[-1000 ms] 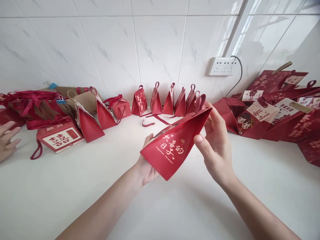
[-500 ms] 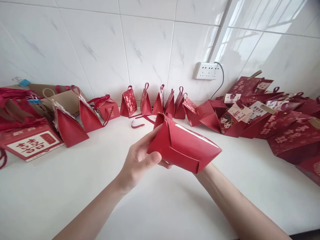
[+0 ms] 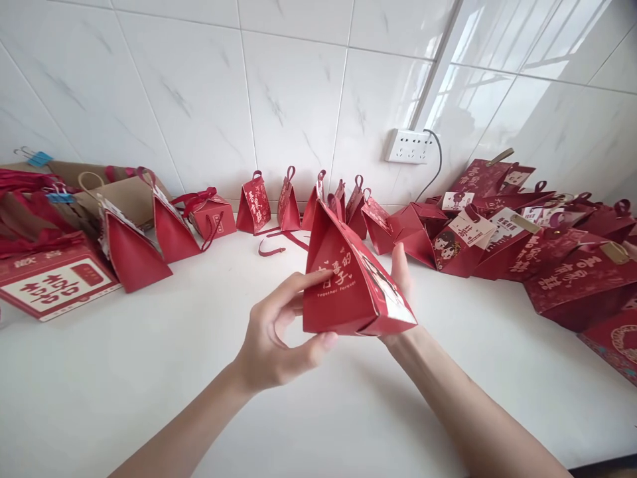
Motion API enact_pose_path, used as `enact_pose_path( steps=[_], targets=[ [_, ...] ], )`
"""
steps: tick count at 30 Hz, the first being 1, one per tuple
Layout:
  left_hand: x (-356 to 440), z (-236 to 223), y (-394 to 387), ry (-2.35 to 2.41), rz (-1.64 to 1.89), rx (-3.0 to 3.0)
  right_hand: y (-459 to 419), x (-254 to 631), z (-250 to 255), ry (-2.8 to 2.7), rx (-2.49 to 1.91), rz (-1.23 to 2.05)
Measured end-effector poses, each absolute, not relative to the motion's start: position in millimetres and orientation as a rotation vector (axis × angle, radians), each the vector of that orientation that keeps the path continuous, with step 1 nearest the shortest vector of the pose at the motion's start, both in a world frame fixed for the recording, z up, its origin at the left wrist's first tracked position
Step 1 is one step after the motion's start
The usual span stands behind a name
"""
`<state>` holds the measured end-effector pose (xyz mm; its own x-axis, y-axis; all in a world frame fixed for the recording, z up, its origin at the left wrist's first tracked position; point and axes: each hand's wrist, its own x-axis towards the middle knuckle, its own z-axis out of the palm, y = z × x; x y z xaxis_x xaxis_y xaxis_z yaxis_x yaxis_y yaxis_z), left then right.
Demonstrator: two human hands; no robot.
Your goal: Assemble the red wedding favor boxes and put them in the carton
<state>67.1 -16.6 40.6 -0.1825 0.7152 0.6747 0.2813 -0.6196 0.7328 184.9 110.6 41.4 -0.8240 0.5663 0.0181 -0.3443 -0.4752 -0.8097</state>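
Observation:
A red tent-shaped paper gift box (image 3: 343,307) is held above the white table between my two hands. Gold lettering shows on its left face, and a white printed panel on its right slope. My left hand (image 3: 273,345) has its fingers against the lettered face and its thumb at the bottom edge. My right hand (image 3: 402,335) supports the box from below and the right; its thumb sticks up beside the sloping panel, while the box hides most of its fingers. Behind the box, a dark red ribbon strap (image 3: 271,250) lies loose on the table.
Several small red gift boxes (image 3: 255,204) stand along the tiled wall. A larger cluster of red boxes (image 3: 577,279) fills the right. At left are more boxes (image 3: 133,255), a double-happiness box (image 3: 60,282) and blue binder clips (image 3: 40,159). A power strip (image 3: 409,146) hangs on the wall.
The box has been turned from lying on its side to nearly upright, so its lettered face shows. My left fingers have shifted onto that face, and my right thumb has come into view.

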Motion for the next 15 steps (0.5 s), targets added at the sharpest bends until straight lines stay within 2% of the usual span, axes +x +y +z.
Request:
enact_pose_path(
  steps=[6, 12, 15],
  targets=[
    [67, 27, -9, 1.178, 1.981, 2.554, 116, 194, 52, -0.997, -0.435, 2.489],
    [71, 20, -7, 1.115, 1.922, 2.784, 119, 193, 32, -1.109, -0.319, 2.556],
    [71, 21, -7, 1.061, 1.937, 2.769, 118, 193, 32, -1.199, -0.317, 2.481]
  ],
)
